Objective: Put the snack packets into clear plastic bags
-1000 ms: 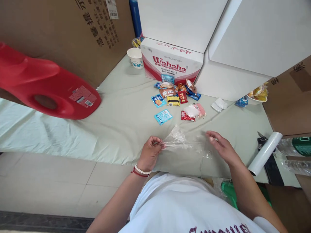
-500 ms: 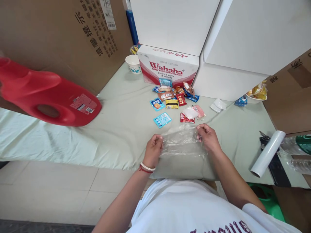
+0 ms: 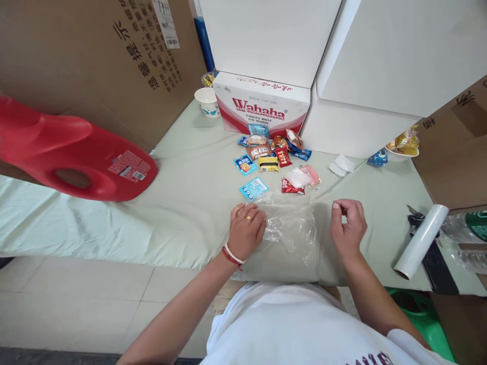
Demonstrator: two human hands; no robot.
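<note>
A crinkled sheet of clear plastic film (image 3: 292,230) lies loosely on the cloth in front of me. At its left edge, my left hand (image 3: 247,228) is closed over the film, back of the hand up, with its fingertips hidden underneath. My right hand (image 3: 348,223) is raised to the right, apart from the film. Its fingers are curled in near the thumb, and nothing shows in them. Just beyond the film are a light-blue snack packet (image 3: 254,189), a red packet (image 3: 292,186) and a pink-and-white packet (image 3: 310,175).
Several more wrapped snacks lie before a Wahaha carton (image 3: 262,104). A paper cup (image 3: 208,101) stands at its left. Leftmost is a red jug (image 3: 87,157); at right are a film roll (image 3: 420,242), scissors (image 3: 414,212), folded tissue (image 3: 341,165) and a snack bowl (image 3: 403,154).
My right hand has let go of the film and moved right. The left hand has turned over, back up, at the film's left edge. The film has dropped from stretched to loose on the cloth.
</note>
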